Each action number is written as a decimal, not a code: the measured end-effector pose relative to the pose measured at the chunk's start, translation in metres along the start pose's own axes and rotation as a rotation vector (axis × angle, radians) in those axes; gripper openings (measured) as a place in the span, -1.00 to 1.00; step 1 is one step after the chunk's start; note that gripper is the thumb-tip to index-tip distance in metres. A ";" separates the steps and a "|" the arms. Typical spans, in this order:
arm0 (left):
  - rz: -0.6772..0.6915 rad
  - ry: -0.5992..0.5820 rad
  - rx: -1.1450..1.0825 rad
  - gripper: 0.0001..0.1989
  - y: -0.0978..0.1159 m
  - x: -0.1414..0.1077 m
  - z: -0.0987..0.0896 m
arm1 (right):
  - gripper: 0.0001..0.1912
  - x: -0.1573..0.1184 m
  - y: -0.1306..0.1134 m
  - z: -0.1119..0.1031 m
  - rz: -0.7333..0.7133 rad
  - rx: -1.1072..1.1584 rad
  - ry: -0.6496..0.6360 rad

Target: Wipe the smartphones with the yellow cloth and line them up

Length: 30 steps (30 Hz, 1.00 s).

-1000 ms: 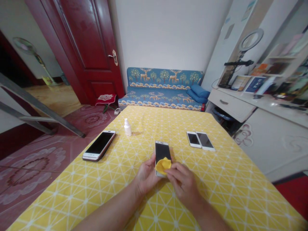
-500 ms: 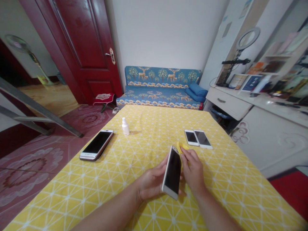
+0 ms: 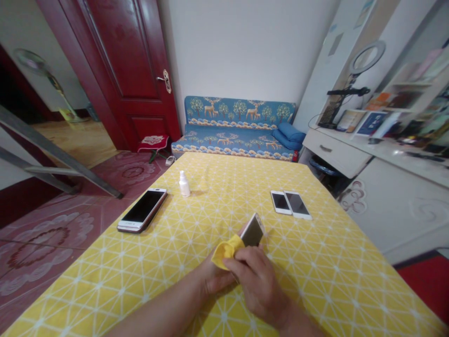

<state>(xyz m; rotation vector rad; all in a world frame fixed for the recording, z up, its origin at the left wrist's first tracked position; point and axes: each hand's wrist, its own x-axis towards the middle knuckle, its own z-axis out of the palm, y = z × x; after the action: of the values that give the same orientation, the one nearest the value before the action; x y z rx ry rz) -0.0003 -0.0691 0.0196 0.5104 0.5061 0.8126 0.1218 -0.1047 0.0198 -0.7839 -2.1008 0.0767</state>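
A smartphone (image 3: 254,231) with a pale frame and dark screen is tilted above the table, held from beneath and the left by my left hand (image 3: 216,277). Most of that hand's fingers are hidden behind the phone. My right hand (image 3: 259,281) pinches a yellow cloth (image 3: 228,250) and presses it over the phone's lower left part, covering that edge. Further right, a small white phone (image 3: 281,202) lies beside a larger white phone (image 3: 297,205), both screen up.
On the yellow patterned tablecloth (image 3: 224,182), a white spray bottle (image 3: 184,184) stands upright at the left. Near the left edge lies a stack of phones (image 3: 142,210). Beyond the table are a blue sofa (image 3: 231,135) and a white desk (image 3: 396,187) at the right.
My right hand has moved the yellow cloth from the phone's upper right edge down to its lower left part. The view has shifted slightly.
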 end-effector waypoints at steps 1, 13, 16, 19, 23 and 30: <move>-0.019 0.004 -0.027 -0.83 -0.001 0.000 0.000 | -0.67 0.001 0.003 0.001 0.047 -0.025 0.040; -0.058 -0.124 -0.225 -0.64 -0.001 0.003 -0.009 | -0.60 -0.005 0.042 -0.004 0.363 -0.064 0.246; -0.082 -0.024 -0.284 -0.59 0.007 0.003 -0.010 | -0.61 -0.004 0.014 0.008 0.217 -0.011 0.031; -0.143 -0.066 -0.308 -0.39 0.013 0.002 -0.013 | -0.59 -0.002 -0.007 0.017 0.073 0.001 -0.164; -0.097 0.001 -0.229 -0.51 0.007 0.001 -0.014 | -0.63 -0.001 0.010 0.016 0.125 -0.071 0.034; -0.034 -0.271 0.071 -0.37 -0.003 -0.006 -0.004 | -0.66 -0.009 0.069 -0.019 0.490 -0.064 0.360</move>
<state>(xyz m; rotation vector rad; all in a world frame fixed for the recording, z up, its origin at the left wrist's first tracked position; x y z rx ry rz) -0.0049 -0.0743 0.0161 0.6649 0.2930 0.6824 0.1751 -0.0583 0.0029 -1.2395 -1.5470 0.1220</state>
